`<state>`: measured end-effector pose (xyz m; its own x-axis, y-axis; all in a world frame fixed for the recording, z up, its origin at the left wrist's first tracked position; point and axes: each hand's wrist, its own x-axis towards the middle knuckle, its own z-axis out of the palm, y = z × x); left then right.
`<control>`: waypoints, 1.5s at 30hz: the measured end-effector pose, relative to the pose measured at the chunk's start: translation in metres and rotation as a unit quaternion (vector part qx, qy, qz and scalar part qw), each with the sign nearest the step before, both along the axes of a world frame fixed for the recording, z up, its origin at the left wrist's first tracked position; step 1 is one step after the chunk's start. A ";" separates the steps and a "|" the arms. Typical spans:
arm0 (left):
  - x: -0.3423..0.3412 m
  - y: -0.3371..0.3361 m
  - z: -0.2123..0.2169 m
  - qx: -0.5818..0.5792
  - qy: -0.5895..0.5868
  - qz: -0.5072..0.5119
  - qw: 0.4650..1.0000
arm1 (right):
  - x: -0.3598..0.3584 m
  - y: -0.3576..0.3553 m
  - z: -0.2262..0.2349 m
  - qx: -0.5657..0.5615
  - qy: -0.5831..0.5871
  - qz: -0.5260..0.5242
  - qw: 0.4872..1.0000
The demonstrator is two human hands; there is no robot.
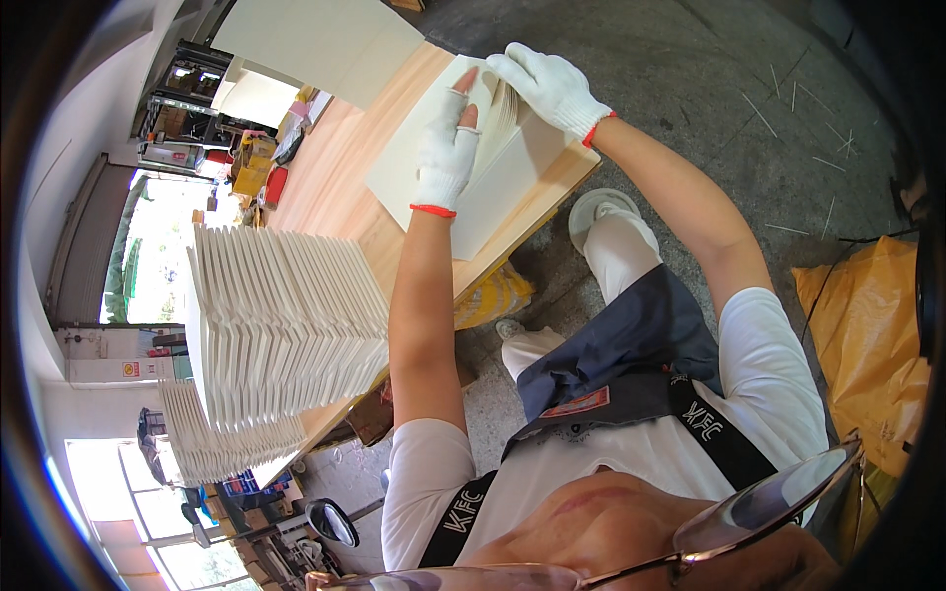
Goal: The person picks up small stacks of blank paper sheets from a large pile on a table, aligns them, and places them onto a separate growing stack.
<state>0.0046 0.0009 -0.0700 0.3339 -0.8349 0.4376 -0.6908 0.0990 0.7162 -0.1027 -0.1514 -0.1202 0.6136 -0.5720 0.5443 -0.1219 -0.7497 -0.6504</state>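
A pad of cream-white paper sheets (400, 173) lies at the near edge of a wooden table, its right-hand edges fanned and curved up. My left hand (448, 158), in a white knit glove with bare fingertips, rests on the top sheet with fingers stretched out. My right hand (554, 91), in a white glove with a red cuff, grips the far right corner of the sheets, its fingers bent over their lifted edges. The right fingertips are partly hidden by the paper.
Left of my left arm stands a tall stack of creased white sheets (286, 325), with another stack (232, 433) beyond it. A large pale board (315, 44) lies on the wooden tabletop (320, 163). Yellow sacks (867, 335) stand on the right; thin strips litter the floor.
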 end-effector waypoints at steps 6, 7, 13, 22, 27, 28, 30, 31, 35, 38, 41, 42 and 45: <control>-0.005 0.000 0.005 0.145 -0.057 0.057 0.986 | 0.003 -0.006 -0.008 -0.048 0.027 -0.012 0.998; -0.004 0.000 0.002 0.133 -0.064 0.055 0.988 | 0.006 -0.008 -0.012 -0.084 0.011 -0.012 0.996; -0.002 0.002 0.002 0.126 -0.036 0.047 0.990 | 0.006 -0.001 -0.007 0.040 -0.036 -0.017 0.998; 0.000 -0.001 -0.003 0.018 -0.120 0.019 0.992 | -0.003 0.004 0.004 0.054 0.000 -0.008 0.998; -0.003 -0.002 -0.003 0.155 -0.088 0.079 0.981 | 0.003 -0.002 -0.011 -0.092 0.022 -0.023 0.995; -0.007 -0.001 0.001 0.162 -0.094 0.085 0.979 | 0.001 -0.001 -0.010 -0.133 0.029 -0.029 0.990; -0.013 -0.001 0.006 0.171 -0.087 0.090 0.977 | 0.000 0.000 -0.009 -0.134 0.030 -0.034 0.990; -0.015 0.000 0.008 0.173 -0.075 0.090 0.978 | 0.000 0.000 -0.008 -0.134 0.031 -0.036 0.990; -0.012 -0.002 0.009 0.206 -0.099 0.096 0.969 | 0.001 0.000 -0.007 -0.024 -0.010 -0.020 0.999; -0.008 0.002 0.002 0.104 -0.105 0.071 0.986 | -0.003 0.007 0.007 0.070 -0.025 -0.004 0.997; -0.009 0.002 0.003 0.072 -0.096 0.066 0.991 | -0.005 0.008 0.010 0.108 -0.035 0.000 0.993; -0.007 0.002 0.002 0.078 -0.112 0.060 0.989 | -0.004 0.008 0.008 0.118 -0.031 -0.004 0.993; -0.006 0.001 0.003 0.125 -0.134 0.058 0.981 | -0.003 0.007 0.004 0.117 -0.046 -0.009 0.992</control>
